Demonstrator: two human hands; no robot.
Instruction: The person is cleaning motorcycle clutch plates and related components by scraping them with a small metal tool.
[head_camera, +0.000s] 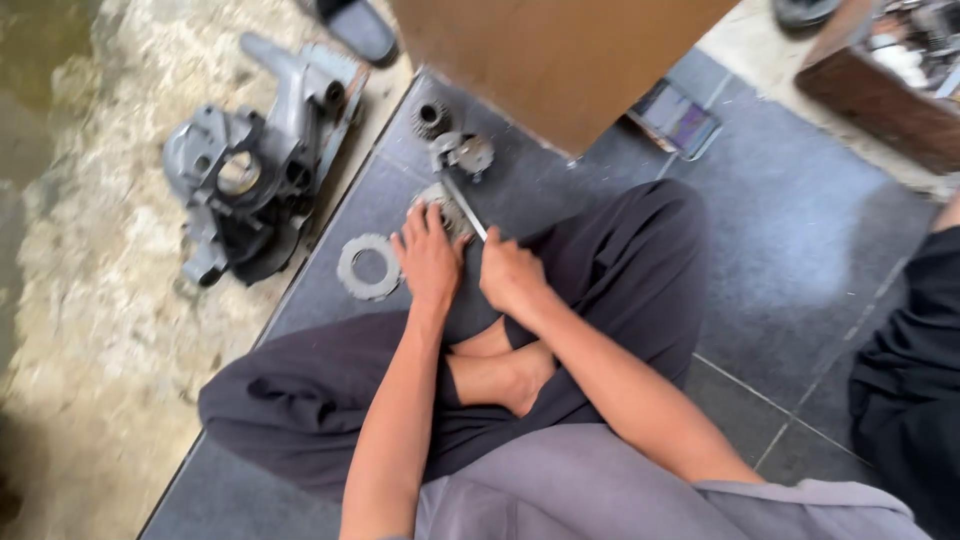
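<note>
Left hand (428, 255) is flat, fingers spread, pressing on a round grey toothed metal part (447, 207) on the dark floor tiles (790, 240); right hand (510, 275) grips a thin silver metal tool (466, 210) against it. Big plain brown cardboard box (560, 60) sits just behind.

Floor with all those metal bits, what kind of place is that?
Probably a small repair workshop. A grey cast-metal engine casing lies on the rough concrete, a flat toothed metal ring and a small dark gear sit on the grey floor tiles.
</note>
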